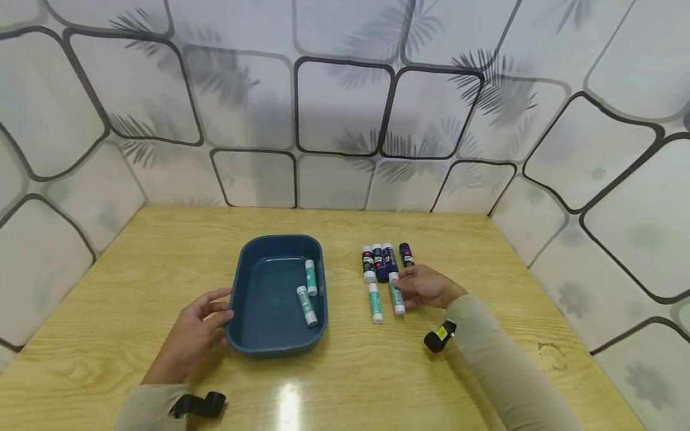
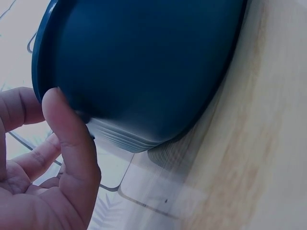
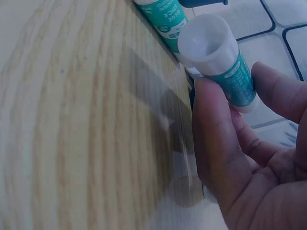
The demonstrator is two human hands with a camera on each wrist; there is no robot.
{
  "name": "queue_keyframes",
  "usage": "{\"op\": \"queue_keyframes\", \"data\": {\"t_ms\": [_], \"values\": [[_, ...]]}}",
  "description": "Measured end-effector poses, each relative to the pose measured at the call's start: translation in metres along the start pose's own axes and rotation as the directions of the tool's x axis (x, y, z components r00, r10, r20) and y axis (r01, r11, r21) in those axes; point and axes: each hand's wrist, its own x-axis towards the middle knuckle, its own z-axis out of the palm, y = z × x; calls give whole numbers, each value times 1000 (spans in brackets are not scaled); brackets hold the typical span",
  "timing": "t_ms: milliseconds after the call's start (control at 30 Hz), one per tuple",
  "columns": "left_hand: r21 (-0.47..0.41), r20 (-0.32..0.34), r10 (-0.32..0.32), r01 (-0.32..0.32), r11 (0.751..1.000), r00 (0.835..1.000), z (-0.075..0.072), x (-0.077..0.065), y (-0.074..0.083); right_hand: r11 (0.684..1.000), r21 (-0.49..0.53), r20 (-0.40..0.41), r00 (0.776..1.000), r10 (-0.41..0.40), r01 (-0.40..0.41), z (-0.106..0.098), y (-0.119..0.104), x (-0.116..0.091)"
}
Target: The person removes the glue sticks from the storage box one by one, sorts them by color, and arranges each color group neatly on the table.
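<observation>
My right hand (image 1: 423,286) pinches a green-and-white glue stick (image 3: 237,81) between thumb and fingers, above the table's right side. Left of it a second green-and-white glue stick (image 1: 375,304) lies on the table. At the bin's left side, my left hand (image 1: 195,326) grips the rim of a dark blue plastic bin (image 1: 259,299), thumb and forefinger on either side of the edge in the left wrist view. Inside the bin, along its right side, lie two green-and-white glue sticks, one farther back (image 1: 311,277) and one nearer (image 1: 306,306).
Behind the right hand, several dark blue glue sticks (image 1: 379,263) lie close together, with another dark blue glue stick (image 1: 406,254) a little to their right. The wooden table (image 1: 345,377) meets patterned walls (image 1: 345,108) at the back and right.
</observation>
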Motion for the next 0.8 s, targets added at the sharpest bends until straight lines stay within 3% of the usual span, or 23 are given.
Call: {"op": "queue_keyframes", "data": {"t_ms": [800], "values": [[-29, 3, 14, -13, 999, 1000, 0, -1, 1, 989, -134, -130, 990, 52, -69, 20, 1, 3]]}}
